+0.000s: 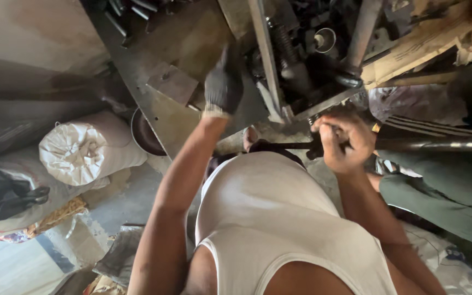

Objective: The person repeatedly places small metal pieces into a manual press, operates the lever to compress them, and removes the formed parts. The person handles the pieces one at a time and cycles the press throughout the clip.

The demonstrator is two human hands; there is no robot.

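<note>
Head view: gloved left hand (223, 84) rests on metal plate (165, 82), grip unclear. Right hand (344, 141) fisted around dark lever (288, 145); steel rod (438, 144) alongside; white sack roll (91, 146) left.

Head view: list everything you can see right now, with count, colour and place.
metal plate: one, grey-brown, upper centre-left, slanting down toward the body
machine frame with spring and cup: one, dark, greasy, top centre
metal rod: one, grey, running level from the right edge to the right hand
white roll: one, wrapped in white sacking, left
dark bowl: one, beside the roll, partly under the plate
sacks: white and black, far left
another person's trouser leg: green-grey, right
left hand: dark glove, fingers against the frame
right hand: bare, closed around the rod's end
</note>
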